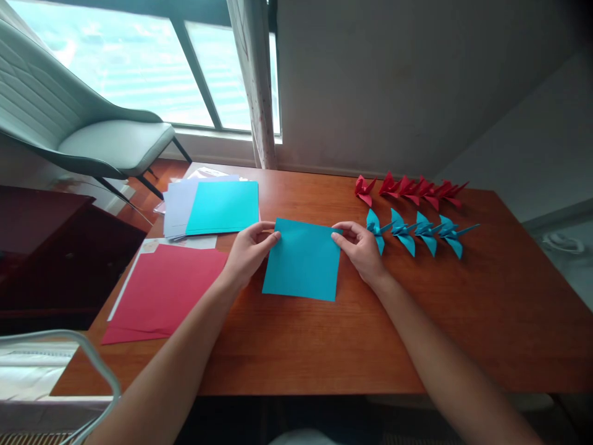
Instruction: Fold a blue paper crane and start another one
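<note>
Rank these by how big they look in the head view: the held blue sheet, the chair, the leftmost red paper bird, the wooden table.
1. Wooden table
2. Chair, cut off by the picture's left edge
3. Held blue sheet
4. Leftmost red paper bird

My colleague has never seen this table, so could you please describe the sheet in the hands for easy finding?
On the brown table, look between the red paper and the folded blue birds. There, a flat blue sheet is pinched near its far corners by the left hand and right hand. Unlike the blue stack farther left, it is held.
</note>
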The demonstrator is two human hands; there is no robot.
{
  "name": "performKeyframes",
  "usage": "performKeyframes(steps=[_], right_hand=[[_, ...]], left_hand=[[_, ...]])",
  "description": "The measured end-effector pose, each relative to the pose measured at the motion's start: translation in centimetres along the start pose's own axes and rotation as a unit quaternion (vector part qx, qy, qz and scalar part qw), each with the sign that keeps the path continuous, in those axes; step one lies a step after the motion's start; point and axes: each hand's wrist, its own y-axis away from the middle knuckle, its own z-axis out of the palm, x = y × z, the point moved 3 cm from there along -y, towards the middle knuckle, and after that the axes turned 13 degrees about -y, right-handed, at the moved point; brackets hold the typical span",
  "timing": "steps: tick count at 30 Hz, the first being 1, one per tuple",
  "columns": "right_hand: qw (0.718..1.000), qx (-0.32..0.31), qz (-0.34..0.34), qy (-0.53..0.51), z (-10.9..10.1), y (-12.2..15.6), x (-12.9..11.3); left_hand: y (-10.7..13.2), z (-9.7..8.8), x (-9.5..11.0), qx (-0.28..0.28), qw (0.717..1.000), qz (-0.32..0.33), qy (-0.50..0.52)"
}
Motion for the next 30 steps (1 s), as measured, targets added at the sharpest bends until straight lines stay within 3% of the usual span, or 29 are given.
performKeyframes(steps=[3,7,14,17,21,26,30], right_hand=[[1.0,0.018,-0.017,0.003,0.0,0.1,-0.3],[1.0,0.006,-0.013,0.019,0.1,0.4,-0.7],[0.992,-0.098,-0.006,0.075,0.1,0.9,-1.5],[0.992,-0.093,-0.006,0.086,0.3,1.0,-1.6],[0.995,-0.051,-0.003,0.087,0.3,0.9,-1.5],[0.999,0.002,0.012,0.05,-0.4,0.3,-1.3],[0.998,0.029,0.045,0.015,-0.7,0.3,-0.9]], left_hand=[[0.1,0.3,-0.1,-0.013,1.0,-0.02,0.005],[-0.1,0.6,-0.2,-0.018,0.999,0.028,-0.03],[0.0,0.8,-0.5,0.015,0.973,0.128,-0.192],[0.1,0.7,-0.4,0.064,0.933,0.175,-0.307],[0.5,1.1,0.0,0.11,0.851,0.265,-0.44],[1.4,2.4,0.2,-0.008,0.822,0.371,-0.433],[3.0,2.8,0.6,-0.123,0.79,0.397,-0.451]])
